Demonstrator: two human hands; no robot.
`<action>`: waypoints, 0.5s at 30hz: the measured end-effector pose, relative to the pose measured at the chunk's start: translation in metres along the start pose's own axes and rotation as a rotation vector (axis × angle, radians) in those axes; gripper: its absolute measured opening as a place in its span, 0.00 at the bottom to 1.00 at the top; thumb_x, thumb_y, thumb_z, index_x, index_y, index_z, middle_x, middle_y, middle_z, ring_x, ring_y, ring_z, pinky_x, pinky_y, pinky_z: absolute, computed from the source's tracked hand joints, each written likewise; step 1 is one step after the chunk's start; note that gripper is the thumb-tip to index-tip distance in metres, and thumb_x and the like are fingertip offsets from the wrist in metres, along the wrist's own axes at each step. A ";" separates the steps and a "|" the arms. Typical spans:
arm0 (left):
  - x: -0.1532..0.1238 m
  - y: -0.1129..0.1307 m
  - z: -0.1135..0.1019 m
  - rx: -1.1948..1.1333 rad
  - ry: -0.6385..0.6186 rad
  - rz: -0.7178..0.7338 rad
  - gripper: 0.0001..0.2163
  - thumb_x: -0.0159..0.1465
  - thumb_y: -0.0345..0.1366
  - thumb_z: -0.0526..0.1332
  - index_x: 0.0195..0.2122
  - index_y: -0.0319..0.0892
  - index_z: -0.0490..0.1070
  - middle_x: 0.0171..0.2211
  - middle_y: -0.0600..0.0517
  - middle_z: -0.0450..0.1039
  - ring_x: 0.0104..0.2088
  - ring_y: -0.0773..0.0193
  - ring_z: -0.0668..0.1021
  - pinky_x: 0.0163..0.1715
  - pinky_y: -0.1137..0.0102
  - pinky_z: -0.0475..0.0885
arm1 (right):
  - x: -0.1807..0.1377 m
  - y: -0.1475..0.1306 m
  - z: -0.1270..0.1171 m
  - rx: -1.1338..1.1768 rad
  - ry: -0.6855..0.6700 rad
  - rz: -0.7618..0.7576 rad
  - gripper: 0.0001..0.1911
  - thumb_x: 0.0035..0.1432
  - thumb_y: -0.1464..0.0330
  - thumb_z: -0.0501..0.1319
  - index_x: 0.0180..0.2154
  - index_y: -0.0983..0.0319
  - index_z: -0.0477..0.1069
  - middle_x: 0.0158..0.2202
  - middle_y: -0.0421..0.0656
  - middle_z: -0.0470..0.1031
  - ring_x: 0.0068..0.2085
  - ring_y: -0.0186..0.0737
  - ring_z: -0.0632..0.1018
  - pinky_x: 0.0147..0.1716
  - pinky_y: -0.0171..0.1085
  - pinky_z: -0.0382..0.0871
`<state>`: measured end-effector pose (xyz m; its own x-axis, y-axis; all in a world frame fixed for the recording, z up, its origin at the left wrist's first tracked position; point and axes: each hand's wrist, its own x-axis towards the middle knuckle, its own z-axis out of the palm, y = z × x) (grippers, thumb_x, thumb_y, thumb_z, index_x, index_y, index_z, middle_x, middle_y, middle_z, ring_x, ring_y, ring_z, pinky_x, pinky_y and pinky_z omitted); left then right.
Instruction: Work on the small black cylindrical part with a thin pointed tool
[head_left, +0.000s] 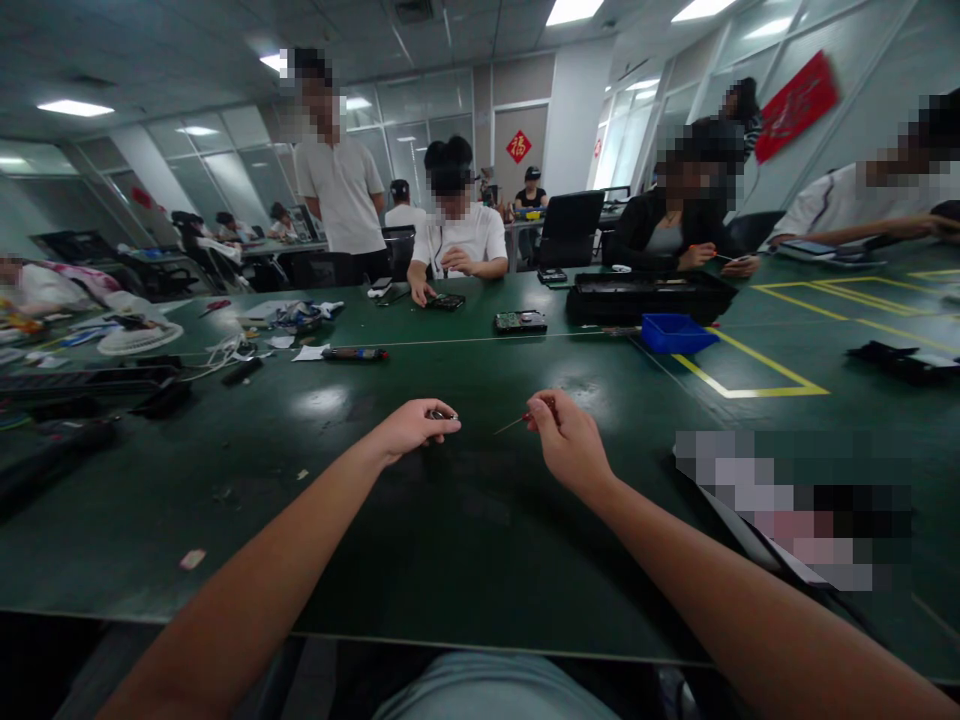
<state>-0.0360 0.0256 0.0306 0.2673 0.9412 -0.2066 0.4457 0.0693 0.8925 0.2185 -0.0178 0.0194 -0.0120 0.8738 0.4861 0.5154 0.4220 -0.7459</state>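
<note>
Above the green tabletop [420, 540], my left hand [411, 430] is closed, thumb and fingers pinching a small shiny metal piece [444, 416] that is mostly hidden; its kind is unclear. My right hand [571, 440] grips a thin screwdriver [511, 424] with a reddish handle largely covered by the fingers. The screwdriver's slim shaft points left and slightly down, toward my left hand, with a gap between tip and metal piece. Beyond my hands lies a hard drive [520, 321] with its circuit board facing up.
A blue bin [679, 334] and a long black tray [651, 297] stand at back right. An electric screwdriver [354, 353] lies at back left near cables and parts. To the right is a blurred-out flat item [795, 520]. A person opposite handles another hard drive [448, 301].
</note>
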 end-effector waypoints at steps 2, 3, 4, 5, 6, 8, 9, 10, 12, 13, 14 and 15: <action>-0.004 -0.007 -0.015 -0.158 0.038 -0.033 0.16 0.55 0.38 0.70 0.42 0.39 0.74 0.29 0.51 0.71 0.26 0.68 0.71 0.23 0.74 0.59 | 0.000 0.000 0.000 0.006 -0.004 0.004 0.13 0.68 0.60 0.51 0.38 0.59 0.69 0.29 0.42 0.77 0.33 0.41 0.78 0.33 0.38 0.67; -0.006 -0.010 -0.024 -0.242 0.055 -0.042 0.15 0.54 0.36 0.70 0.42 0.39 0.74 0.30 0.51 0.71 0.25 0.70 0.70 0.22 0.75 0.58 | 0.000 0.000 0.000 0.007 -0.006 0.007 0.13 0.68 0.60 0.51 0.38 0.59 0.69 0.29 0.42 0.77 0.33 0.41 0.78 0.33 0.38 0.67; -0.008 -0.014 -0.033 -0.325 0.073 -0.048 0.16 0.54 0.34 0.71 0.43 0.39 0.74 0.32 0.51 0.71 0.25 0.71 0.69 0.21 0.76 0.58 | 0.000 -0.001 0.000 0.009 -0.008 0.011 0.13 0.68 0.60 0.51 0.38 0.59 0.69 0.29 0.42 0.77 0.33 0.41 0.78 0.33 0.38 0.67; -0.010 -0.019 -0.043 -0.401 0.091 -0.051 0.16 0.54 0.33 0.70 0.44 0.40 0.74 0.34 0.50 0.71 0.25 0.71 0.70 0.21 0.76 0.59 | 0.000 -0.001 0.000 0.010 -0.010 0.015 0.13 0.68 0.60 0.51 0.38 0.59 0.69 0.30 0.42 0.77 0.33 0.41 0.78 0.34 0.38 0.67; -0.012 -0.023 -0.053 -0.466 0.113 -0.054 0.16 0.54 0.32 0.70 0.45 0.40 0.74 0.35 0.50 0.72 0.26 0.71 0.70 0.21 0.76 0.60 | 0.000 -0.001 0.000 0.012 -0.012 0.018 0.13 0.68 0.60 0.51 0.38 0.59 0.69 0.30 0.42 0.77 0.33 0.41 0.78 0.34 0.39 0.67; -0.017 -0.032 -0.073 -0.571 0.170 -0.060 0.16 0.56 0.31 0.69 0.46 0.40 0.74 0.36 0.49 0.72 0.26 0.70 0.71 0.20 0.76 0.61 | -0.001 -0.002 0.000 0.010 -0.017 0.023 0.13 0.68 0.60 0.51 0.38 0.59 0.69 0.30 0.42 0.77 0.33 0.42 0.78 0.34 0.39 0.67; -0.021 -0.036 -0.083 -0.621 0.205 -0.061 0.15 0.57 0.31 0.68 0.46 0.40 0.74 0.35 0.49 0.72 0.26 0.69 0.71 0.19 0.76 0.62 | -0.001 -0.003 -0.001 0.008 -0.020 0.025 0.13 0.68 0.60 0.51 0.38 0.59 0.69 0.30 0.42 0.77 0.33 0.42 0.78 0.34 0.39 0.67; -0.024 -0.040 -0.093 -0.673 0.243 -0.061 0.13 0.58 0.31 0.67 0.45 0.40 0.74 0.35 0.49 0.72 0.25 0.68 0.71 0.19 0.76 0.62 | -0.001 -0.003 -0.001 0.005 -0.021 0.026 0.13 0.68 0.60 0.51 0.38 0.59 0.69 0.29 0.42 0.77 0.33 0.42 0.78 0.34 0.39 0.67; -0.033 -0.047 -0.114 -0.772 0.316 -0.057 0.11 0.60 0.31 0.64 0.44 0.40 0.73 0.33 0.49 0.71 0.24 0.68 0.71 0.18 0.75 0.63 | 0.000 -0.003 -0.001 0.000 -0.022 0.025 0.13 0.68 0.60 0.51 0.38 0.59 0.69 0.29 0.42 0.76 0.33 0.42 0.78 0.34 0.39 0.67; -0.038 -0.050 -0.123 -0.815 0.354 -0.053 0.09 0.61 0.31 0.63 0.44 0.40 0.73 0.32 0.50 0.71 0.24 0.68 0.71 0.18 0.75 0.63 | 0.000 -0.003 -0.001 -0.003 -0.024 0.025 0.13 0.68 0.60 0.51 0.38 0.59 0.69 0.29 0.42 0.76 0.32 0.42 0.78 0.34 0.39 0.66; -0.044 -0.053 -0.133 -0.851 0.398 -0.052 0.08 0.63 0.30 0.61 0.43 0.40 0.72 0.31 0.50 0.70 0.23 0.68 0.71 0.18 0.75 0.62 | 0.000 -0.002 -0.001 -0.005 -0.022 0.024 0.13 0.68 0.60 0.51 0.38 0.59 0.69 0.29 0.42 0.76 0.32 0.42 0.78 0.33 0.39 0.66; -0.050 -0.056 -0.143 -0.882 0.445 -0.054 0.07 0.64 0.30 0.58 0.43 0.40 0.72 0.31 0.51 0.70 0.23 0.68 0.71 0.18 0.75 0.62 | 0.000 -0.002 -0.001 -0.007 -0.019 0.023 0.13 0.68 0.60 0.51 0.38 0.59 0.69 0.28 0.41 0.76 0.32 0.41 0.78 0.33 0.39 0.66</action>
<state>-0.1961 0.0218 0.0480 -0.1606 0.9555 -0.2476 -0.3969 0.1672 0.9025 0.2179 -0.0185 0.0213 -0.0159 0.8879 0.4598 0.5214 0.3997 -0.7539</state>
